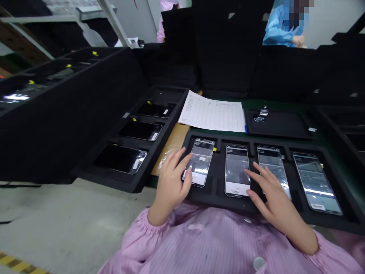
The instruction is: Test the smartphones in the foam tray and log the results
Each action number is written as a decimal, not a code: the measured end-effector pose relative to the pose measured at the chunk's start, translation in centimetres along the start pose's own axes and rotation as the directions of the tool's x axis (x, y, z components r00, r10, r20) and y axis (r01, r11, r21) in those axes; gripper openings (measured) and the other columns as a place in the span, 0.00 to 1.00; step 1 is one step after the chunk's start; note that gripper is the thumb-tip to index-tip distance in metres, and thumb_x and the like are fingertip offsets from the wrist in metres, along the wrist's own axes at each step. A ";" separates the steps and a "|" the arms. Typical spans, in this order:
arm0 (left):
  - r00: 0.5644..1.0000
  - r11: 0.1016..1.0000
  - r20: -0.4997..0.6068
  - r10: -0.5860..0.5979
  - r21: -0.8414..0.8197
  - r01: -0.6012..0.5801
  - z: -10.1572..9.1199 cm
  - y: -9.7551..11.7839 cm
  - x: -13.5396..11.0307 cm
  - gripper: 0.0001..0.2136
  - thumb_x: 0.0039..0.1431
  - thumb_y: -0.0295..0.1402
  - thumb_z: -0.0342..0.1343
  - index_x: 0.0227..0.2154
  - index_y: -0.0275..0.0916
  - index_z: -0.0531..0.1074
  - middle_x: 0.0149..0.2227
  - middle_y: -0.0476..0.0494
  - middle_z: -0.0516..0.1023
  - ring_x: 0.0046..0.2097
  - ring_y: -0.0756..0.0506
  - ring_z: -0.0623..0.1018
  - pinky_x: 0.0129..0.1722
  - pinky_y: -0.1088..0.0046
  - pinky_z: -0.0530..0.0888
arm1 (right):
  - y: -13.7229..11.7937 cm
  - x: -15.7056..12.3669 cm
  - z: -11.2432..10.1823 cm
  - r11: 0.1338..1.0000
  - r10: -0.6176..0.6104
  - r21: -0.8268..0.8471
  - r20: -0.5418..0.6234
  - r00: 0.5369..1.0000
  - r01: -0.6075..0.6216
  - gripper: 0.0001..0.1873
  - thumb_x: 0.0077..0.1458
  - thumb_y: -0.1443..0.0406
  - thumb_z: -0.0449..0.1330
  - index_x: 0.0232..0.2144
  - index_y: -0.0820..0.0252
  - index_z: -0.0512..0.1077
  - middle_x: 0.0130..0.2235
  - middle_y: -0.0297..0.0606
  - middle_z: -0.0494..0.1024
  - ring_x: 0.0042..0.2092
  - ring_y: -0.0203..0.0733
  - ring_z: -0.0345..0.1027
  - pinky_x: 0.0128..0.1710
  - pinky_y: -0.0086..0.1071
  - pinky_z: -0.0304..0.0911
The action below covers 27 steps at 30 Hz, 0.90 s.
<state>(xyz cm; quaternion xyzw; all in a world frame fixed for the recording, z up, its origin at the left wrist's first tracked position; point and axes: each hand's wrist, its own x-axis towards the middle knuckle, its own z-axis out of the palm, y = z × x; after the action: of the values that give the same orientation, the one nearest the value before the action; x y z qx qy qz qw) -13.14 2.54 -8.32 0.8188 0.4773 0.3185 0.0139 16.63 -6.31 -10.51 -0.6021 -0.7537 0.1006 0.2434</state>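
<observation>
A black foam tray [218, 190] in front of me holds several phones side by side with lit screens. My left hand [172, 182] grips the lower left edge of the leftmost phone [201, 160], which sits tilted in its slot. My right hand [270, 194] lies open with spread fingers between the second phone [236, 167] and the third phone [272, 163]; its fingertips touch the second phone's lower right edge and cover part of the third. A fourth phone [315, 180] lies untouched at the right.
Another black tray [162, 125] at the left holds three dark phones. A printed sheet [213, 112] lies behind the front tray, beside a black mat [279, 123] with a small metal part [261, 114]. Black foam stacks rise around. A person in blue [281, 26] works far behind.
</observation>
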 end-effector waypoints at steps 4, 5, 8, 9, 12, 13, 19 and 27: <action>0.999 0.999 -0.005 -0.053 -0.006 0.053 0.9 -0.3 1.0 0.18 0.67 0.30 0.46 0.58 0.34 0.68 0.58 0.33 0.74 0.60 0.36 0.71 0.61 0.49 0.69 | -0.2 -0.1 -0.2 1.000 -0.002 0.022 -0.005 1.000 0.002 0.23 0.69 0.55 0.51 0.61 0.55 0.65 0.66 0.47 0.63 0.68 0.59 0.54 0.64 0.62 0.57; 0.998 0.998 0.000 -0.068 -0.013 0.068 1.1 -0.4 1.1 0.19 0.67 0.30 0.46 0.59 0.33 0.67 0.57 0.33 0.74 0.60 0.36 0.71 0.61 0.49 0.69 | -0.2 -0.1 -0.2 0.999 0.001 0.036 -0.010 1.000 0.000 0.22 0.69 0.55 0.51 0.60 0.55 0.66 0.66 0.47 0.64 0.68 0.58 0.55 0.64 0.61 0.58; 0.995 0.994 0.010 -0.104 -0.019 0.104 1.4 -0.7 1.1 0.21 0.67 0.30 0.45 0.61 0.32 0.64 0.57 0.32 0.74 0.59 0.36 0.72 0.60 0.51 0.70 | -0.2 0.0 -0.5 0.996 0.027 0.083 -0.028 0.999 -0.025 0.21 0.68 0.55 0.52 0.59 0.54 0.67 0.65 0.46 0.66 0.67 0.56 0.58 0.62 0.57 0.62; 0.993 0.993 0.014 -0.116 -0.016 0.116 1.4 -0.7 1.1 0.21 0.67 0.30 0.45 0.61 0.33 0.64 0.57 0.33 0.75 0.59 0.36 0.72 0.60 0.51 0.70 | -0.2 0.0 -0.6 0.995 0.038 0.098 -0.034 0.999 -0.034 0.21 0.68 0.55 0.52 0.59 0.54 0.68 0.65 0.46 0.67 0.67 0.55 0.59 0.61 0.56 0.64; 0.988 0.989 0.057 -0.145 -0.004 0.145 1.5 -0.8 0.9 0.24 0.66 0.30 0.46 0.64 0.39 0.60 0.56 0.37 0.76 0.60 0.36 0.72 0.60 0.48 0.69 | -0.2 0.1 -0.8 0.990 0.056 0.134 -0.039 0.998 -0.050 0.20 0.68 0.55 0.52 0.58 0.54 0.69 0.64 0.46 0.68 0.65 0.54 0.61 0.59 0.54 0.67; 0.986 0.989 0.081 -0.147 0.005 0.147 1.5 -0.7 0.9 0.26 0.66 0.30 0.46 0.66 0.40 0.56 0.56 0.37 0.77 0.60 0.36 0.72 0.61 0.46 0.68 | -0.2 0.1 -0.9 0.988 0.060 0.142 -0.039 0.997 -0.054 0.20 0.68 0.55 0.52 0.57 0.54 0.69 0.64 0.46 0.69 0.65 0.54 0.62 0.59 0.53 0.68; 0.977 0.986 0.156 -0.147 0.101 0.133 1.9 0.0 1.1 0.36 0.65 0.28 0.45 0.71 0.35 0.35 0.56 0.35 0.77 0.63 0.35 0.70 0.67 0.36 0.55 | -0.2 -0.1 -0.9 0.981 0.103 0.170 -0.022 0.994 -0.098 0.20 0.68 0.55 0.53 0.57 0.54 0.70 0.64 0.47 0.67 0.64 0.54 0.64 0.59 0.50 0.68; 0.967 0.986 0.196 -0.165 0.011 0.166 1.6 -0.2 0.9 0.36 0.66 0.29 0.43 0.71 0.30 0.32 0.51 0.33 0.81 0.62 0.36 0.72 0.67 0.37 0.57 | -0.1 -0.3 -0.7 0.987 0.073 0.145 -0.067 0.995 -0.063 0.19 0.68 0.56 0.53 0.56 0.55 0.71 0.63 0.47 0.70 0.64 0.53 0.63 0.58 0.48 0.70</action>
<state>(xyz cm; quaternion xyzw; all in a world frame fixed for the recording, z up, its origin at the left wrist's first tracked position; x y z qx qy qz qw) -12.16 3.81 -9.21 0.8035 0.5394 0.2353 0.0893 16.93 -6.72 -9.97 -0.6116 -0.7144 0.1407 0.3093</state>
